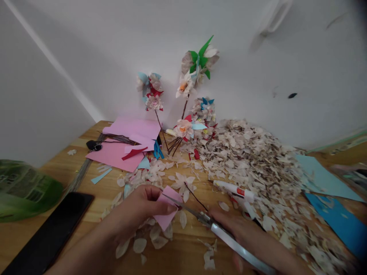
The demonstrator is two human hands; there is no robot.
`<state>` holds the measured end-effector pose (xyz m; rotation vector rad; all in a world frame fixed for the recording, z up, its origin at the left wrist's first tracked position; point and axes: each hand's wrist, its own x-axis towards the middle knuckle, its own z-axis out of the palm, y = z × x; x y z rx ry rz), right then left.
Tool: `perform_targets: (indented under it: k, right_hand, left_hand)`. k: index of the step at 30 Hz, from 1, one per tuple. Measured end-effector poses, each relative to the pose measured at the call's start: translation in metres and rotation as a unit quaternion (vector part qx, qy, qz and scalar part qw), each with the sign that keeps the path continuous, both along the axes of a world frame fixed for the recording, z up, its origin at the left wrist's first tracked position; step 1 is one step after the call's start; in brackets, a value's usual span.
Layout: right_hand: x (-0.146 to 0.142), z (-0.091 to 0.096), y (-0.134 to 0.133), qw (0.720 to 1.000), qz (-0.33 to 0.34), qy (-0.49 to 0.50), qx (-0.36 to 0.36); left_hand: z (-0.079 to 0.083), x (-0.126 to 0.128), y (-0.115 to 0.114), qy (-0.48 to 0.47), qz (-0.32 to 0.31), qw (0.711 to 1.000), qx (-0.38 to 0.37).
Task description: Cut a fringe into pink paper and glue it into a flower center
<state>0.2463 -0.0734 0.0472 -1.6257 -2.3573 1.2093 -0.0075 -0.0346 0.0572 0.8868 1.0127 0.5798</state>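
My left hand (147, 204) pinches a small piece of pink paper (166, 221) between thumb and fingers, above the wooden table. In my right hand (232, 221) is a pair of scissors (205, 218) with long silver handles. Their pointed blades reach left and lie across the pink paper, close to my left thumb; I cannot tell how far they cut into it. Just behind the paper, a pale petal flower (183, 183) with a thin dark stem (196, 196) rests on the table. Loose translucent petals (139, 245) lie beneath my hands.
A large heap of dried petals (249, 149) covers the right side, with a white glue tube (235, 190) before it. Flowers on twigs (183, 128) lean against the wall. Pink sheets (134, 130), a black phone (51, 233) and a green package (28, 191) are left; blue sheets (338, 217) are right.
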Motion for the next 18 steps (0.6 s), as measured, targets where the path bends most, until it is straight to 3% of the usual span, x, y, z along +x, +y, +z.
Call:
perform_targets:
  k: [18]
  right_hand:
    - [-0.0045,0.0043,0.0021,0.999,-0.031,0.003,-0.018]
  left_hand:
    - [0.0013,0.0016,-0.0001,0.001,0.024,1.000,-0.019]
